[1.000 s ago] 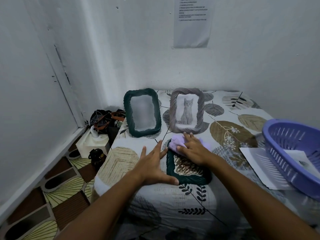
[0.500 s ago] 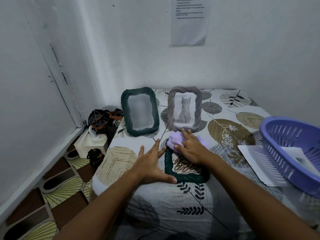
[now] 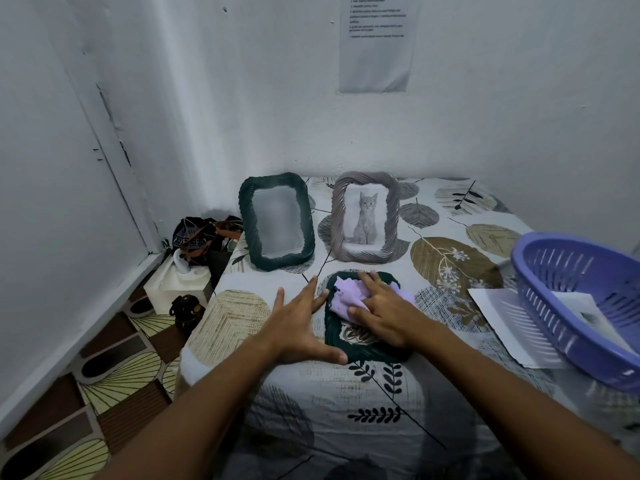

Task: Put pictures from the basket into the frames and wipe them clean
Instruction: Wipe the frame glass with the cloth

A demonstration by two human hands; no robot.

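Room: white walls met in a corner behind a bench (image 3: 450, 216) covered with a leaf-patterned cloth.
Flat frame: a dark green frame (image 3: 334, 336) lay face up on the bench near its front edge, with part of a brown-patterned picture showing inside it.
Cloth: a lilac cloth (image 3: 346, 294) lay bunched over the upper half of that frame.
Right hand: the right hand (image 3: 382, 311) pressed down on the lilac cloth with its fingers spread and nearly straight, not wrapped round it.
Left hand: the left hand (image 3: 299, 325) lay flat and wide on the bench just beside the frame's left edge, fingers straight and fanned out, thumb stretched along the frame's near left corner; whether it touched the frame could not be told.
Standing green frame: a second dark green frame (image 3: 277, 221) stood upright behind, to the left, its glass showing only a grey blur.
Cat frame: a grey-brown frame (image 3: 365, 218) stood just beside it on the right, holding a picture of a sitting grey cat.
Basket: a purple slotted basket (image 3: 585, 306) sat at the right side of the bench, with a printed sheet (image 3: 588, 313) inside it.
Loose paper: a white paper (image 3: 502, 317) lay on the bench, partly under the basket.
Wall notice: a sheet of printed text (image 3: 375, 43) hung on the back wall.
Floor: a white box (image 3: 173, 289) and dark bags (image 3: 199, 237) sat on the patterned floor left of the bench.
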